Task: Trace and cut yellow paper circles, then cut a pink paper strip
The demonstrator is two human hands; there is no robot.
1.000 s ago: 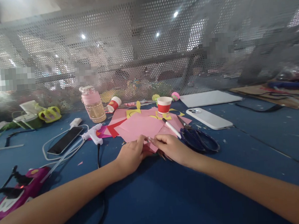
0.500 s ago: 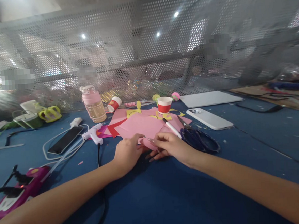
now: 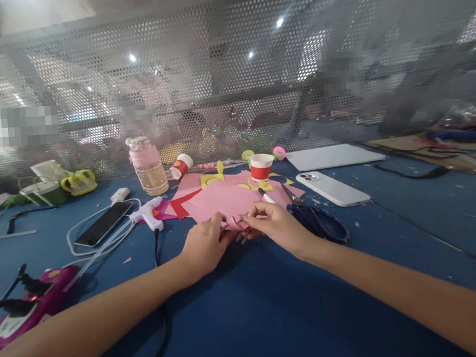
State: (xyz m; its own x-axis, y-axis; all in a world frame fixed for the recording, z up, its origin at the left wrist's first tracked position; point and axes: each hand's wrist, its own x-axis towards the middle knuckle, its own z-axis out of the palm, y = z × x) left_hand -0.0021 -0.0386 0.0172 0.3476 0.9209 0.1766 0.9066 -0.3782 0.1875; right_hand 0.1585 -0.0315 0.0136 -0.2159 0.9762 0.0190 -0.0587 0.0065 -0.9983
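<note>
Between my two hands is a small pink paper piece [image 3: 233, 223], partly covered by fingers. My left hand [image 3: 205, 241] pinches its left side, and my right hand [image 3: 277, 224] grips its right side with thumb and fingertips. Just beyond lie large pink paper sheets [image 3: 219, 199] with yellow cutouts [image 3: 212, 181] and a red strip [image 3: 179, 206] on them. A red and white paper cup [image 3: 261, 167] stands upright at the sheets' back. A marker [image 3: 267, 196] and dark-handled scissors [image 3: 317, 222] lie beside my right hand.
On the left are a white glue gun [image 3: 148, 213], a black phone [image 3: 105, 223], a pink-lidded bottle [image 3: 149, 167] and a magenta power strip [image 3: 35, 307]. A tipped cup [image 3: 180, 166] lies behind. A white phone [image 3: 333, 188] and white board [image 3: 334, 157] are at right.
The small pink piece has turned and shows less of its face. My right hand has shifted slightly up and left, now covering part of the marker.
</note>
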